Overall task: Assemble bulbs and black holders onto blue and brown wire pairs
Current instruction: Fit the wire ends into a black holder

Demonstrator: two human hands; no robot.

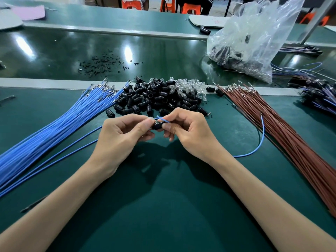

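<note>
**Black holder pinched between two hands at mid-desk**

The small black plastic holder (156, 126) is above the middle of the green-matted desk (163, 206). It is mostly covered by fingertips, so its facing end cannot be made out. The left hand (123, 132) pinches it between thumb and forefinger. The right hand (189, 130) pinches a thin blue wire (164, 120) right at the holder, and whether the tip has gone in is hidden.

A blue wire loop (262, 135) comes out from behind the right wrist, its link to the pinched wire unseen. Beyond the hands lies a heap of black holders (154, 99) with clear glass bulbs (185, 86). A blue wire bundle (54, 128) runs off the left edge and a brown wire bundle (291, 142) off the right edge. A crumpled clear plastic bag (254, 39) stands at the far right, its contents blurred.
</note>
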